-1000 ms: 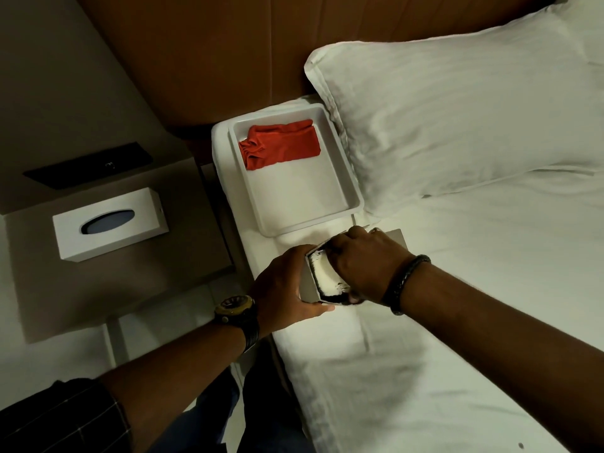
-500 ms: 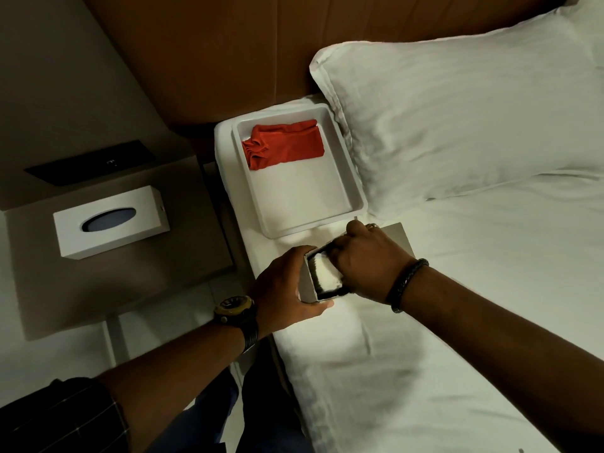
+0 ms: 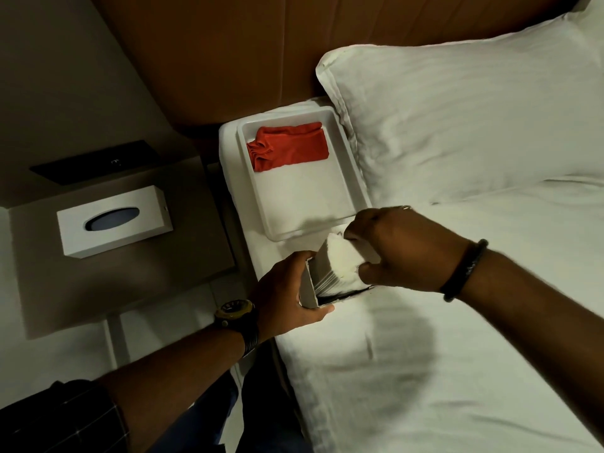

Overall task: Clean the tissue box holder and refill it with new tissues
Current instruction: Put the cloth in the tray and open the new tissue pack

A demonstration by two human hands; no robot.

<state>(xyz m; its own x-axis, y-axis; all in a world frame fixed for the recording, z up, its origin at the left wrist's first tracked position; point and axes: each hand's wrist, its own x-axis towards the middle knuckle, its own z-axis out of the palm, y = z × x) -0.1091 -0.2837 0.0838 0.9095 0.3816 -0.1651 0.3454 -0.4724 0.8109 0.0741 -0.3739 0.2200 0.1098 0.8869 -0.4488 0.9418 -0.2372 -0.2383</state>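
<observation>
On the bed's left edge my left hand [image 3: 287, 289] grips the open end of a grey cardboard tissue box [image 3: 308, 289]. My right hand [image 3: 395, 246] is closed around a white stack of tissues [image 3: 336, 263] that sticks partway out of that box. The white tissue box holder [image 3: 114, 220], with a dark oval slot on top, stands on the bedside table [image 3: 124, 276] to the left, away from both hands. A folded red cloth [image 3: 289, 147] lies in the far end of a white tray [image 3: 353, 178] on the bed.
A large white pillow [image 3: 474, 109] lies right of the tray against the brown headboard [image 3: 228, 44]. A black panel [image 3: 94, 161] sits behind the holder. White bed sheet [image 3: 425, 371] spreads to the right and toward me.
The tissue stack has come further out of the cardboard box, drawn by my right hand. My left hand still steadies the box in the same place.
</observation>
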